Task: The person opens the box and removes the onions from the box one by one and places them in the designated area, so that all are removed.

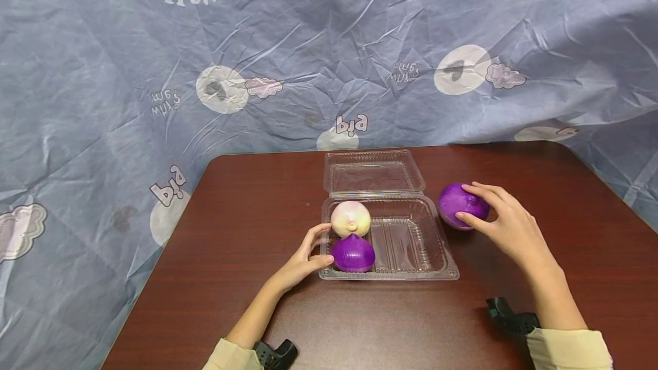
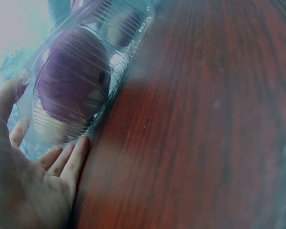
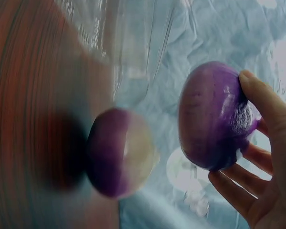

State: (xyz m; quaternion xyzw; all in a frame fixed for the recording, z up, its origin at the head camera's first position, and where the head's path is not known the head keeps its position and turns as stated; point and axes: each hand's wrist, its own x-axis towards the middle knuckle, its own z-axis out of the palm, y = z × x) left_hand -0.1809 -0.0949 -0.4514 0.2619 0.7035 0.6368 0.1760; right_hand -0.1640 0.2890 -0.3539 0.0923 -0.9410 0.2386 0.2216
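Observation:
My right hand [image 1: 514, 227] grips a glossy purple onion [image 1: 457, 204] by its sides, thumb and fingers spread round it. In the right wrist view, another onion [image 3: 117, 152], purple on one half and cream with a small nub on the other, sits on the table below the held one. The clear plastic clamshell box [image 1: 411, 273] lies with its lid folded back. In its left part are a cream-topped onion [image 1: 350, 217] and, in front of it, a purple one [image 1: 353, 254] with a pointed tip. My left hand [image 1: 300, 264] rests its extended fingers and thumb against the box's left side.
The box's lid [image 1: 372, 173] lies flat behind it on the dark wood table [image 1: 247, 204]. A blue printed cloth [image 1: 319, 61] hangs behind the table's far edge. Black wrist mounts [image 1: 277, 354] are strapped near the sleeves.

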